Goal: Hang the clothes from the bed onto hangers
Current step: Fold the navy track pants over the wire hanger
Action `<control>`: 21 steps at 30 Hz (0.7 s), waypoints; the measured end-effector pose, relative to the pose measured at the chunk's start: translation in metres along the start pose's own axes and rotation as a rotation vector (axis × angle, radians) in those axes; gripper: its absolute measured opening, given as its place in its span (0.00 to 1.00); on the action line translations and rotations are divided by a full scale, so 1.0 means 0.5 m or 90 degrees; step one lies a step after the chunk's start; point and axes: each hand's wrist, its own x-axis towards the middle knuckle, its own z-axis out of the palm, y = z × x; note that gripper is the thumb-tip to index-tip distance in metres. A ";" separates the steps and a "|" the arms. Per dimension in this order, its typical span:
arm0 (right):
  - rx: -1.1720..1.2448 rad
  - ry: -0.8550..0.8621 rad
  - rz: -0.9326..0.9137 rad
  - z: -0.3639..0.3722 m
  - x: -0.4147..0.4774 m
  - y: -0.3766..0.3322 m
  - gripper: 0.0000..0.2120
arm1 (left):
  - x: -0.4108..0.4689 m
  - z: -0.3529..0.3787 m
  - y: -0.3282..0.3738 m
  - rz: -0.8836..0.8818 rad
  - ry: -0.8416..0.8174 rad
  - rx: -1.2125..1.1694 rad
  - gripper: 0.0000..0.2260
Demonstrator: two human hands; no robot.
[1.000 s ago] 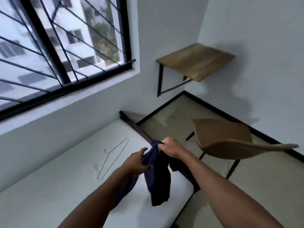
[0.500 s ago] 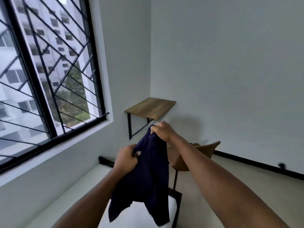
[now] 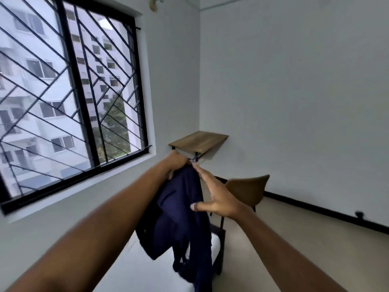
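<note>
A dark navy garment [image 3: 181,224] hangs in the air above the white bed [image 3: 134,270]. My left hand [image 3: 175,163] grips its top edge, fingers curled over the cloth. My right hand [image 3: 214,197] is beside the garment with straight fingers spread, fingertips touching the top of the cloth and the thumb against its side. No hanger shows in this view.
A barred window [image 3: 69,98] fills the left wall. A wooden wall shelf [image 3: 199,141] sits in the corner behind my hands. A brown chair [image 3: 247,189] stands to the right of the bed's dark frame end [image 3: 220,245]. A wall hook [image 3: 154,4] is at the top.
The view has tilted upward, losing the wire hanger on the bed. My left hand rose to the garment's top; my right hand let go and opened beside it.
</note>
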 end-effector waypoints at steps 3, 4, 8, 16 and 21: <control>-0.006 -0.055 0.021 0.035 -0.139 -0.069 0.66 | -0.113 -0.011 0.041 -0.091 -0.043 -0.018 0.09; -0.011 -0.064 0.013 0.042 -0.173 -0.091 0.70 | -0.133 -0.018 0.047 -0.107 -0.038 -0.024 0.10; -0.228 -0.020 -0.098 0.082 -0.282 -0.177 0.78 | -0.189 -0.062 0.061 -0.140 -0.026 -0.057 0.06; -0.203 0.421 -0.286 0.190 -0.274 -0.255 0.28 | -0.317 -0.160 0.030 -0.136 -0.023 -0.060 0.09; 0.076 0.393 -0.169 0.210 -0.196 -0.400 0.11 | -0.480 -0.261 -0.085 -0.120 -0.108 -0.022 0.18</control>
